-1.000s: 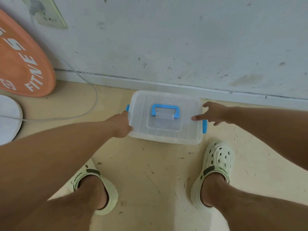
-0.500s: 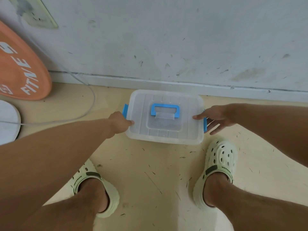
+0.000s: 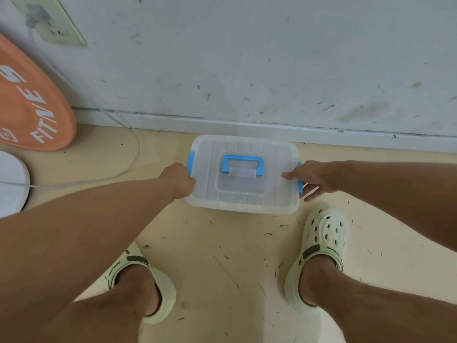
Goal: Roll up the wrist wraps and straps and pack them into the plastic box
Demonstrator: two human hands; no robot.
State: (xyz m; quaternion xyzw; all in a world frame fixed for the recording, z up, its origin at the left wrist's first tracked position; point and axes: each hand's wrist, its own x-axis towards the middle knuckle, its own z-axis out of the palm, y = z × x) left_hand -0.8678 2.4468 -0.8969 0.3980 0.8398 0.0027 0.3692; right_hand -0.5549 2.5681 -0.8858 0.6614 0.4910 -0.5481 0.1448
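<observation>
- plastic box (image 3: 243, 191) sits lidded on the floor by the wall
- left hand (image 3: 178, 178) and right hand (image 3: 312, 178) each grip a side, thumbs on the lid, probably to lift it or pop the blue latches

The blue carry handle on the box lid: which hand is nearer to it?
Left hand, slightly; it grips the plastic box at its left edge. The right hand holds the right edge, farther from the blue handle.

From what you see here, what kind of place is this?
Probably a gym or home workout corner. An orange weight plate with partly visible "FITNE" lettering leans on the scuffed wall, a white disc lies beside it on the floor, and both hands grip a clear plastic box.
</observation>
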